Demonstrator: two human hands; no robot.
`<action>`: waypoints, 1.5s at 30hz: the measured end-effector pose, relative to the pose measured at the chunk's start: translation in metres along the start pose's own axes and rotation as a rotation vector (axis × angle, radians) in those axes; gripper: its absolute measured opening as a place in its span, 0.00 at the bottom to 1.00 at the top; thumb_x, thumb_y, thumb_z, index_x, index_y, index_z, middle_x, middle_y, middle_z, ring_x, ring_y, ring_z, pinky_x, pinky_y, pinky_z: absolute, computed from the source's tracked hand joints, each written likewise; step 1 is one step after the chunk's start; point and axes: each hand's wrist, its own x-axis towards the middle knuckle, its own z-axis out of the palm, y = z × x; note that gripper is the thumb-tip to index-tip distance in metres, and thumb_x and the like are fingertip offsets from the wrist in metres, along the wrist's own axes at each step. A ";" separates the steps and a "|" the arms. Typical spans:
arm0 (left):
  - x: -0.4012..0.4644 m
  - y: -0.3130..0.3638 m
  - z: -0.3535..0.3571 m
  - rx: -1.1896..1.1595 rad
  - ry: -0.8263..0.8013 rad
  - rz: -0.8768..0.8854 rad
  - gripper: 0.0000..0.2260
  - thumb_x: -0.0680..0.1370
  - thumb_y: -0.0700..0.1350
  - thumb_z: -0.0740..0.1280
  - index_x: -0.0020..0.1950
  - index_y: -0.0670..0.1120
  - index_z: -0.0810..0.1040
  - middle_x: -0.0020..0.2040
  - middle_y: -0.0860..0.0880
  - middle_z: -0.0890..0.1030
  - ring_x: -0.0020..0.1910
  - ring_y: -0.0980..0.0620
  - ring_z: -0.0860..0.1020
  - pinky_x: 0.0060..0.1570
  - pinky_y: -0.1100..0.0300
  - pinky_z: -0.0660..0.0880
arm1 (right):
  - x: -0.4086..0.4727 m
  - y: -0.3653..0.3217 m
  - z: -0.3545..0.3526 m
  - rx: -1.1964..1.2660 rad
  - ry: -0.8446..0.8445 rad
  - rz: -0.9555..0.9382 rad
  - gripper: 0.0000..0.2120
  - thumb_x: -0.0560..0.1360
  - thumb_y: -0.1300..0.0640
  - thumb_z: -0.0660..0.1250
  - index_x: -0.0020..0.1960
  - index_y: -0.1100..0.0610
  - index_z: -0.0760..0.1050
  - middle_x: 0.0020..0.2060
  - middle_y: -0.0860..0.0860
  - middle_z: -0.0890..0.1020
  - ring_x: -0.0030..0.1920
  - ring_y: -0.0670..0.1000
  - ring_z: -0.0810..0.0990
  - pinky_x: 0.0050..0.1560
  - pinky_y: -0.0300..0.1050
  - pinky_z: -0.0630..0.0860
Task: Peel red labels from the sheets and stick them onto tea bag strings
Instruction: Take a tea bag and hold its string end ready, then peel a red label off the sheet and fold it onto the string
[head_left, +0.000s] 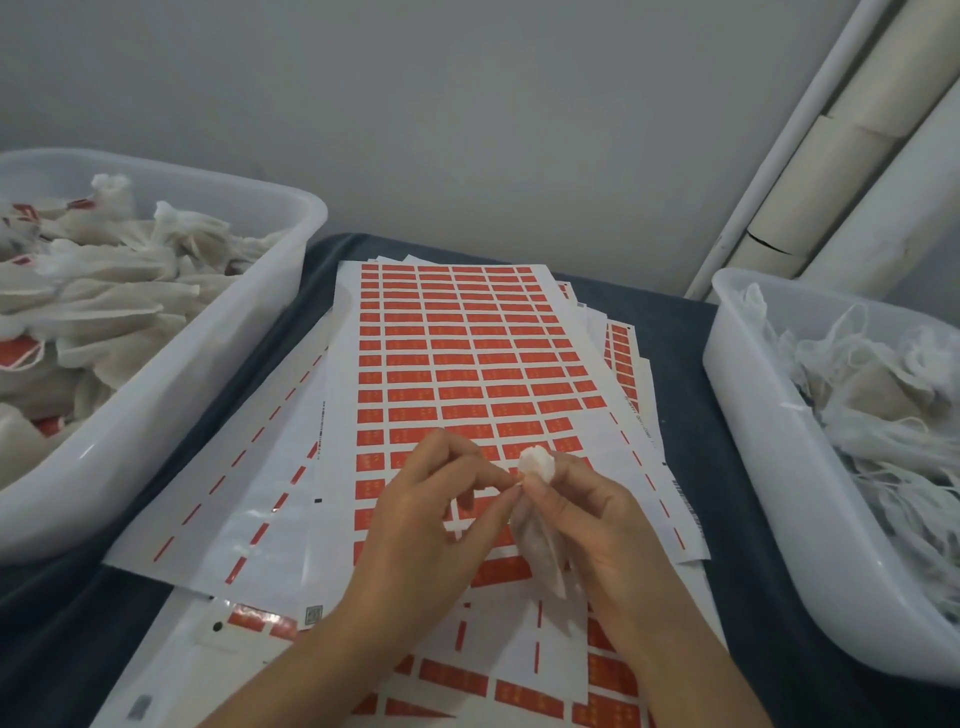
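Tea bag (537, 545) is gripped in the right hand (587, 519); left hand (431, 514) pinches at its neck (label hidden), likely sticking; next, press it closed.

The scene is seen from a single head-worn camera — set above and behind the fingers (470, 470), close over them, angled forward and down — so that the label sheets (467, 338) beyond the fingertips and a wall (467, 104) farther ahead are taken in.
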 end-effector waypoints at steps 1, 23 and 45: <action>0.000 0.001 0.000 -0.014 -0.009 -0.026 0.04 0.69 0.49 0.68 0.38 0.58 0.74 0.38 0.62 0.73 0.44 0.61 0.72 0.38 0.75 0.72 | 0.000 0.000 0.000 -0.017 0.002 -0.008 0.13 0.63 0.42 0.65 0.44 0.44 0.82 0.46 0.45 0.82 0.51 0.46 0.81 0.52 0.40 0.78; 0.019 -0.010 -0.025 -1.223 -0.262 -0.602 0.05 0.72 0.51 0.66 0.38 0.54 0.80 0.47 0.50 0.83 0.50 0.50 0.81 0.49 0.60 0.77 | 0.001 -0.008 -0.018 -0.221 0.016 -0.033 0.12 0.71 0.35 0.61 0.53 0.31 0.72 0.47 0.29 0.79 0.48 0.32 0.78 0.39 0.31 0.76; 0.001 0.006 0.000 -0.187 -0.204 -0.248 0.11 0.65 0.57 0.63 0.46 0.68 0.72 0.39 0.69 0.76 0.42 0.66 0.74 0.36 0.78 0.70 | 0.015 -0.003 -0.063 -0.724 0.501 0.261 0.41 0.67 0.42 0.71 0.73 0.48 0.55 0.69 0.50 0.66 0.65 0.55 0.70 0.60 0.56 0.72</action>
